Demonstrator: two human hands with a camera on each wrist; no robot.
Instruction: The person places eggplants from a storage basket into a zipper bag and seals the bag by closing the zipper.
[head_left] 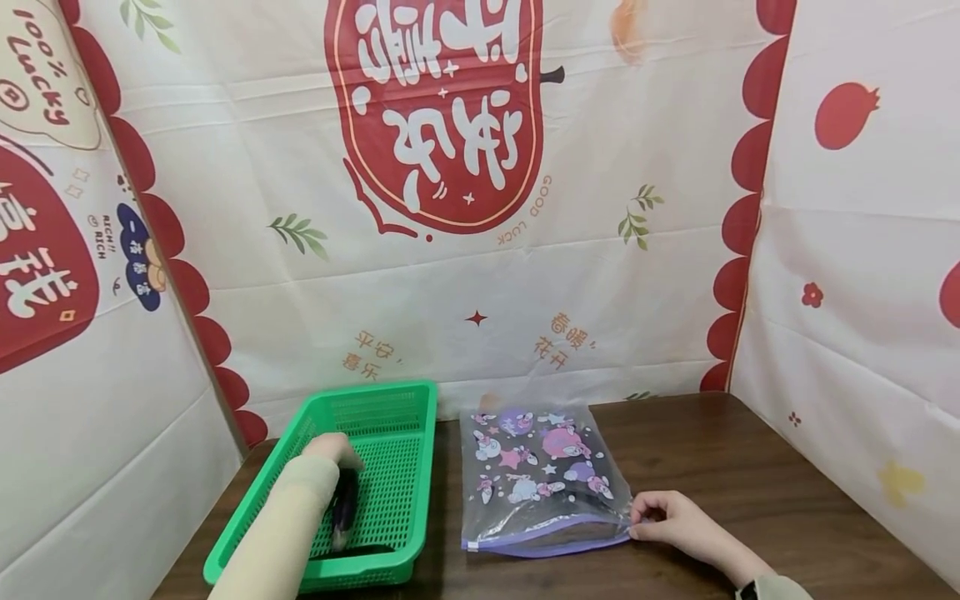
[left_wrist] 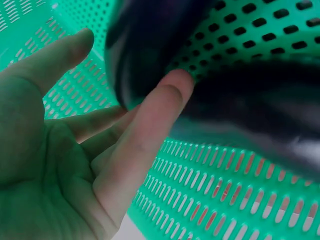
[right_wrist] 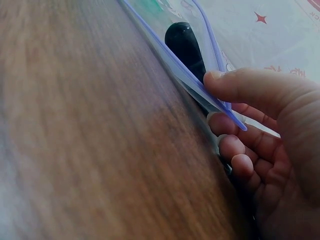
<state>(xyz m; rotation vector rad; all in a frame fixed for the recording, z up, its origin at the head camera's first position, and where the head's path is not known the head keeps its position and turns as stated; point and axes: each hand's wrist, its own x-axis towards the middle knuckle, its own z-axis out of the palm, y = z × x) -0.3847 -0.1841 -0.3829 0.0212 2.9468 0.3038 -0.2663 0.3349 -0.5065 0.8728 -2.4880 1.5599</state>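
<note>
My left hand reaches down into a green plastic basket. Dark purple eggplants lie there, one of them right below the hand. In the left wrist view, the fingers extend against one eggplant, the thumb held apart from it; a second eggplant lies alongside. My right hand pinches the right corner of the purple-edged opening of a clear zip bag printed with cartoon figures. Through the parted mouth, the right wrist view shows a dark, round-ended thing resembling an eggplant.
Both the basket and the bag rest on a dark brown wooden table, basket at left. A printed cloth hangs behind the table and along both sides. A white slider sits at the bag's left front corner.
</note>
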